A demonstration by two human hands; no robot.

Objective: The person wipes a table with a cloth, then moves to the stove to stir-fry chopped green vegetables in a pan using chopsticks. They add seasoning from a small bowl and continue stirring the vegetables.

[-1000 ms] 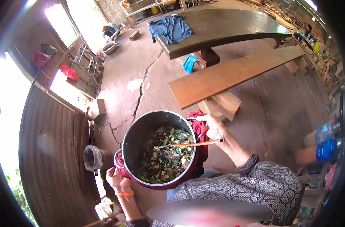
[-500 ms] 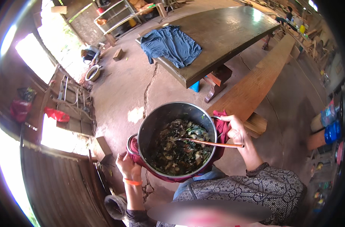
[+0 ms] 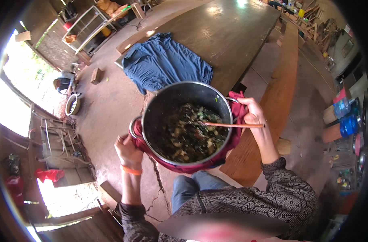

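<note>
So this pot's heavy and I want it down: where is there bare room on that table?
The dark wooden table is bare right of the blue cloth, out to its far end. The near left corner is taken by that cloth. The wooden bench alongside is bare too. Both hands, left hand and right hand, grip the pot.

1 steel pot [image 3: 180, 101], 1 wooden spoon [image 3: 232, 125], 1 red cloth [image 3: 228, 151], 1 blue cloth [image 3: 164, 62], 2 hands.

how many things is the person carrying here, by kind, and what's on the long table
Steel pot of cooked greens: 1
Dark red cloth around the pot: 1
Wooden spoon: 1
Blue cloth on the wooden table: 1
Hands on the pot, left hand and right hand: 2
Total: 6
</note>
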